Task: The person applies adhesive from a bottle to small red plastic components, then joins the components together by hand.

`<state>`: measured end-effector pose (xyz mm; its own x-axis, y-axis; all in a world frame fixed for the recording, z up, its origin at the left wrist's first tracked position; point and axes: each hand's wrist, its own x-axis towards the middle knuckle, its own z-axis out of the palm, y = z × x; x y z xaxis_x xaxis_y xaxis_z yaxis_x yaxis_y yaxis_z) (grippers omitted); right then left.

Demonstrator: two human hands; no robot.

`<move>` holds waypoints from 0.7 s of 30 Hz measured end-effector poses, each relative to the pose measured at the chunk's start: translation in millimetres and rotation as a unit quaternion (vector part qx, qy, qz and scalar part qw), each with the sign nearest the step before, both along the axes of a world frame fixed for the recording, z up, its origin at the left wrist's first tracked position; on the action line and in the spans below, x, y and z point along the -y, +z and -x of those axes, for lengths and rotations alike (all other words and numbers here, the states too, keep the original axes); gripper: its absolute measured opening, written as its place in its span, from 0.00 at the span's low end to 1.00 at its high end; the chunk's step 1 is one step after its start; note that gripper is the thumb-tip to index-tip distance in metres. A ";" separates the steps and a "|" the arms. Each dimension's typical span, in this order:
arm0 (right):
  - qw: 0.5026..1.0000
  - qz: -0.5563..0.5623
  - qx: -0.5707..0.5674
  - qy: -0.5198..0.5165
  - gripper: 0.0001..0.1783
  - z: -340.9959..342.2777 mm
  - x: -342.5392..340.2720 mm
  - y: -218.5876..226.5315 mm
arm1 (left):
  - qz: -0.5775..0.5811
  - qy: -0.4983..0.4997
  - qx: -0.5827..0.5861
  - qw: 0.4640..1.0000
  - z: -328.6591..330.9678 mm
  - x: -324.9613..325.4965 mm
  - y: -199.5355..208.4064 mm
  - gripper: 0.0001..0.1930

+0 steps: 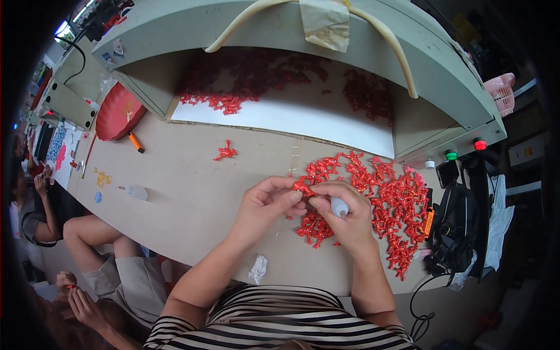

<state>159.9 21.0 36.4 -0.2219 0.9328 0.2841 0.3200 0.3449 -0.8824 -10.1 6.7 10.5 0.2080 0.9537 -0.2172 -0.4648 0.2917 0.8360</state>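
Above the middle of the table, my left hand (265, 204) pinches a small red plastic figure (303, 187) between thumb and fingers. My right hand (354, 224) grips the same figure from the other side with thumb and forefinger. A small whitish squeeze bottle (340, 207) is also tucked in my right hand, its tip toward me. Just beyond and right of my hands spreads a heap of similar red figures (396, 216), some partly hidden behind my fingers. One more red figure (226, 150) lies alone farther off to the left.
A grey booth (431, 76) holds more red pieces (227, 102) on white sheeting. Leftward are a red bowl (119, 114), an orange marker (136, 143) and another squeeze bottle (135, 192). Crumpled tissue (258, 269) lies near me. A black bag (455, 233) is right; other people sit left.
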 end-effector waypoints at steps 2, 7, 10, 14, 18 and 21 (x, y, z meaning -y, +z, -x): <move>0.999 -0.040 -0.007 -0.017 0.10 -3.0 -1.9 -0.8 | 0.005 -0.002 0.034 0.999 -2.5 -1.1 2.2 0.09; 0.995 0.029 -0.085 -0.033 0.16 -9.1 -0.8 -1.2 | 0.045 -0.024 0.154 0.987 3.4 -2.3 4.9 0.11; 0.991 0.069 -0.109 -0.043 0.19 -9.2 -2.6 0.2 | 0.065 -0.028 0.183 0.981 3.3 -4.1 6.1 0.11; 0.990 0.085 -0.107 -0.039 0.19 -9.4 -1.2 0.6 | 0.048 -0.014 0.182 0.982 7.3 -4.7 4.8 0.12; 0.998 0.000 -0.048 -0.038 0.13 -18.5 2.7 10.3 | -0.031 0.048 0.032 0.998 -0.2 -3.3 11.9 0.10; 0.990 0.019 -0.127 -0.058 0.22 -17.9 6.1 4.7 | -0.098 0.091 -0.063 0.989 -1.5 -1.3 7.4 0.11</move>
